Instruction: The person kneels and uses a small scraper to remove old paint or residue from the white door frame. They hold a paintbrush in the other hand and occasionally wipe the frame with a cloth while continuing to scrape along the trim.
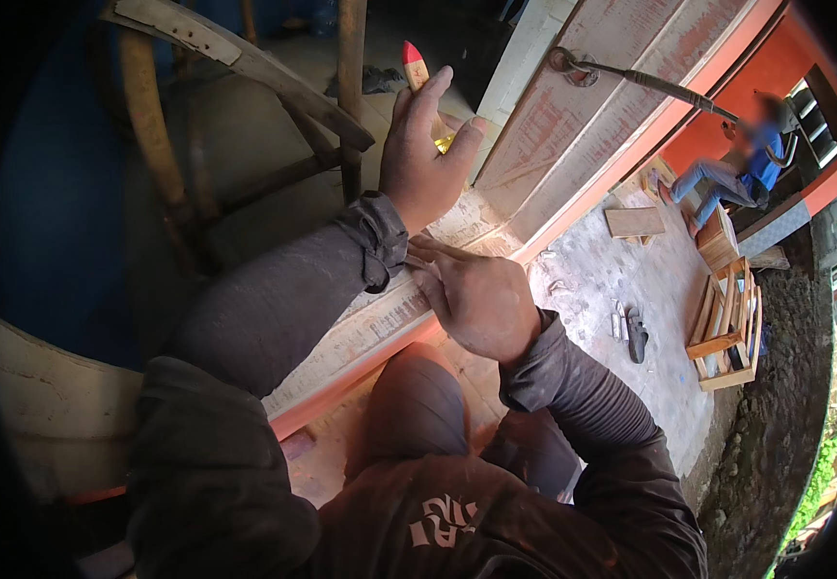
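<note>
A paintbrush with a red-tipped wooden handle and a yellow ferrule is gripped in my left hand, handle end up; its bristles are hidden. Just below that wrist is my right hand, its fingers at the rolled left sleeve cuff. Whether those fingers pinch the cuff or only touch it is not clear. Both hands are over a wooden frame sill with worn whitish paint and an orange-pink edge. A sash or shutter with patchy paint rises beyond them.
A metal hook stay reaches from the sash towards the right. Bare wooden poles stand at the left. On the dusty floor lie a dark sandal, a board and a slatted wooden crate. Someone in blue sits beyond.
</note>
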`<state>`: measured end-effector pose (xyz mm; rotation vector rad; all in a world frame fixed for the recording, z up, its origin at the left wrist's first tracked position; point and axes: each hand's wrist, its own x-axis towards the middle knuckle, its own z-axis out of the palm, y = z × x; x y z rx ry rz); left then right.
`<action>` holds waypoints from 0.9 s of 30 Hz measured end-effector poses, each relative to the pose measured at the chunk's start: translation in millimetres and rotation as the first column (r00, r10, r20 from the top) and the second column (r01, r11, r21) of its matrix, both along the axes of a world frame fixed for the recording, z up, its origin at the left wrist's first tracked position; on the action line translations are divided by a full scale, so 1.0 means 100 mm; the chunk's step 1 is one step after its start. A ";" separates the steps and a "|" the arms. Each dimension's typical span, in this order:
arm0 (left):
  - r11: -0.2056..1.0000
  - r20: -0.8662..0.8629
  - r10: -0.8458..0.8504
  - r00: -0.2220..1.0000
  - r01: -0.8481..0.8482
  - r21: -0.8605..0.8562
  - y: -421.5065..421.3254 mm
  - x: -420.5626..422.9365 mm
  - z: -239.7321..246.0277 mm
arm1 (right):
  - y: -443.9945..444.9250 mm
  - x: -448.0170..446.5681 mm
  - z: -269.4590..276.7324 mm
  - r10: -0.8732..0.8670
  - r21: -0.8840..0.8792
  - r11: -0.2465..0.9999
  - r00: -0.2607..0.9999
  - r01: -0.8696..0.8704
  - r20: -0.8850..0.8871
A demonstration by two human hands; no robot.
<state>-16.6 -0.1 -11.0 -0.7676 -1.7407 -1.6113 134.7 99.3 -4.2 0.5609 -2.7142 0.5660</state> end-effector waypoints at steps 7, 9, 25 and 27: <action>1.000 -0.017 -0.013 1.000 0.013 0.007 0.05 -0.04 -0.01 | 0.10 -0.15 0.10 -0.095 0.051 0.994 0.995 0.095 0.012; 1.000 -0.016 0.000 1.000 0.000 0.008 0.02 -0.04 -0.03 | -0.08 0.10 -0.02 0.041 0.030 0.999 0.996 -0.039 -0.077; 1.000 -0.002 0.005 1.000 -0.005 -0.004 0.03 0.02 0.10 | 0.29 -0.32 0.15 -0.241 0.169 0.956 0.971 0.240 -0.016; 1.000 0.042 -0.026 0.999 0.027 -0.009 0.03 0.03 0.09 | 0.20 -0.18 0.05 -0.050 0.255 0.962 0.980 0.099 -0.191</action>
